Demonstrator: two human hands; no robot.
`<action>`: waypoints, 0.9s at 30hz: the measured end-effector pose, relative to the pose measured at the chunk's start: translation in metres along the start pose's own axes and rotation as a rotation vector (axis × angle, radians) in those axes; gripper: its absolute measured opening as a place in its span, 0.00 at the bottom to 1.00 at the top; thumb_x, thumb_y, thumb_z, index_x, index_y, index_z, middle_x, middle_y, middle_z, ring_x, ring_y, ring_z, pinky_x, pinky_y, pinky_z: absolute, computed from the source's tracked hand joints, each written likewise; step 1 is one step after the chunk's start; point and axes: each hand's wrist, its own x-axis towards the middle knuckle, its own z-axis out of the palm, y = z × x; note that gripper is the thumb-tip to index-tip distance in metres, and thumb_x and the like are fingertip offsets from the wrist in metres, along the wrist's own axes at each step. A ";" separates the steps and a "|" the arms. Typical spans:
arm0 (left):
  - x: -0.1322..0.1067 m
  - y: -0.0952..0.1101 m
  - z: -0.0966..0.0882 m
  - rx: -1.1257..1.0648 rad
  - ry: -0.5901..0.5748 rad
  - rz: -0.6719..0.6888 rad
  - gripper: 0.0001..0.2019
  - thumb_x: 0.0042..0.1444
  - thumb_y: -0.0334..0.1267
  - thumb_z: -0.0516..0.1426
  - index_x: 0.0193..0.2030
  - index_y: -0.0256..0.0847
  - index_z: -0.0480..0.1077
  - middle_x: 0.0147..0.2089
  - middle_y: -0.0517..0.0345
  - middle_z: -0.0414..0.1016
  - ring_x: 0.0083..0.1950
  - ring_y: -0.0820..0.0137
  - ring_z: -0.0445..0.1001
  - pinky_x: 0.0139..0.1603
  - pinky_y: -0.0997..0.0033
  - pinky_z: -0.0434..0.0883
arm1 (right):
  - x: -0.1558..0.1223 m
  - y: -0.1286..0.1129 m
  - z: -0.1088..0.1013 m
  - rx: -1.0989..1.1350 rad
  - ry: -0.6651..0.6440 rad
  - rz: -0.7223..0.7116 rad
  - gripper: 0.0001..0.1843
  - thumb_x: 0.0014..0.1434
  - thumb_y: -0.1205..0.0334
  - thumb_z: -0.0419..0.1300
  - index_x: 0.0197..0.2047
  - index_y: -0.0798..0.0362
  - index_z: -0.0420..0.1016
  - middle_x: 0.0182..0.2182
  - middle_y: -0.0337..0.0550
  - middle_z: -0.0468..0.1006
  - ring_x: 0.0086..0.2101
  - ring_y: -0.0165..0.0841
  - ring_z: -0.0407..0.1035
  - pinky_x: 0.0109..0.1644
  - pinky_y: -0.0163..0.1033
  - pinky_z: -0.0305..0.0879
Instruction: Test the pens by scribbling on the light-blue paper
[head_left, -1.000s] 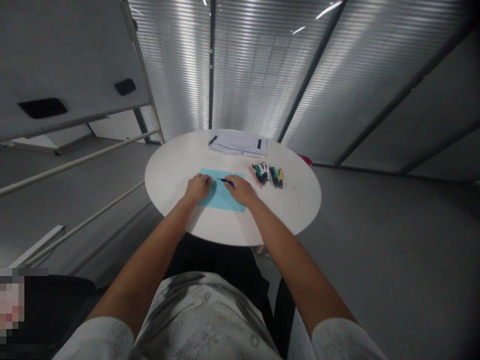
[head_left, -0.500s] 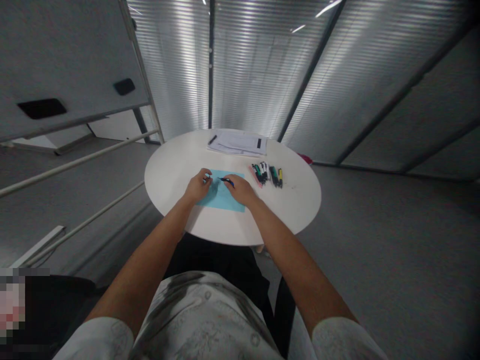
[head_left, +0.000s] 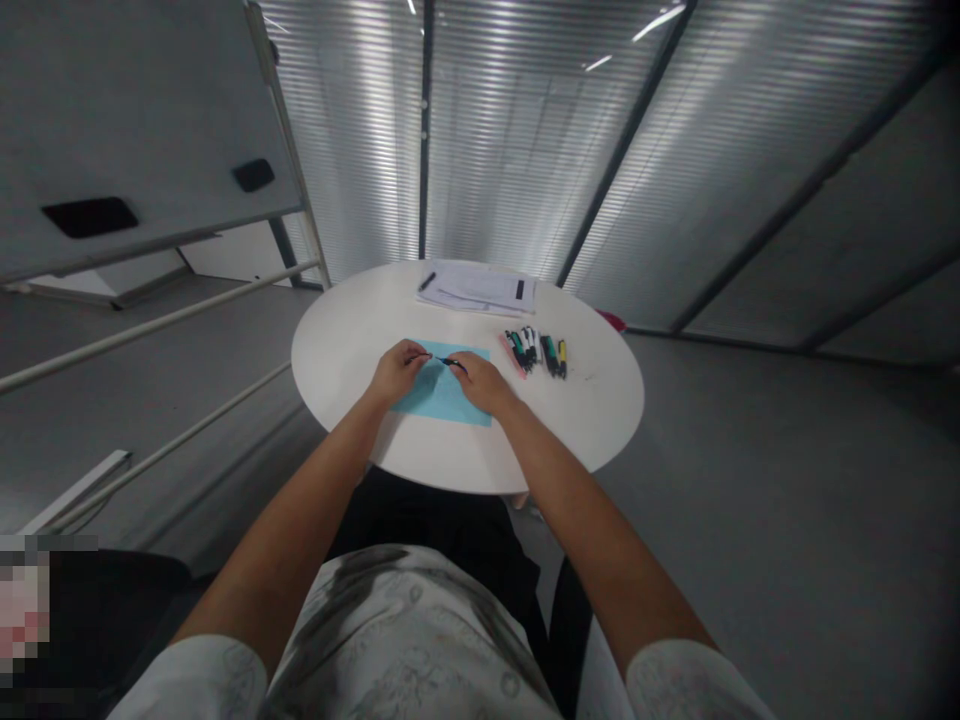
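A light blue sheet (head_left: 442, 400) lies on the white round table (head_left: 442, 465) under both hands. My left hand (head_left: 397, 372) is over the sheet's left side, its fingers pinched on a thin dark piece (head_left: 420, 356) that looks like part of a pen. From the other side my right hand (head_left: 481, 382) grips a dark pen (head_left: 451, 362) with its tip toward the left. The two pieces point at each other above the sheet with a small gap between them. Fine detail of both is too small to tell.
Several markers and pens (head_left: 531, 345) lie in a row right of the sheet. A stack of papers (head_left: 476, 288) with a dark pen (head_left: 427, 281) on it is at the table's far side. A whiteboard frame (head_left: 315, 255) stands at left, blinds behind.
The thin dark piece in my left fingers now points right, toward the pen. My right hand keeps hold of the pen, turned slightly. Fingers of both hands shifted a little.
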 end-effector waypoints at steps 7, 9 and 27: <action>-0.002 0.006 0.000 -0.070 -0.051 -0.015 0.11 0.54 0.45 0.58 0.39 0.40 0.68 0.40 0.50 0.79 0.39 0.68 0.76 0.38 0.69 0.70 | -0.001 -0.001 -0.002 0.000 0.015 -0.004 0.15 0.68 0.62 0.49 0.52 0.51 0.72 0.46 0.46 0.74 0.48 0.35 0.68 0.54 0.40 0.64; -0.002 0.008 0.000 -0.059 -0.069 -0.005 0.11 0.54 0.44 0.58 0.39 0.39 0.68 0.39 0.50 0.79 0.36 0.69 0.74 0.38 0.69 0.70 | -0.001 -0.003 -0.003 -0.001 0.015 -0.002 0.15 0.68 0.62 0.49 0.52 0.51 0.72 0.46 0.45 0.74 0.48 0.35 0.68 0.54 0.40 0.63; 0.000 -0.003 0.002 -0.039 -0.164 0.059 0.10 0.55 0.44 0.58 0.38 0.40 0.69 0.29 0.59 0.75 0.27 0.73 0.69 0.30 0.73 0.66 | -0.003 -0.006 -0.004 -0.007 -0.006 -0.050 0.15 0.68 0.62 0.50 0.53 0.51 0.73 0.45 0.45 0.74 0.47 0.35 0.68 0.52 0.39 0.64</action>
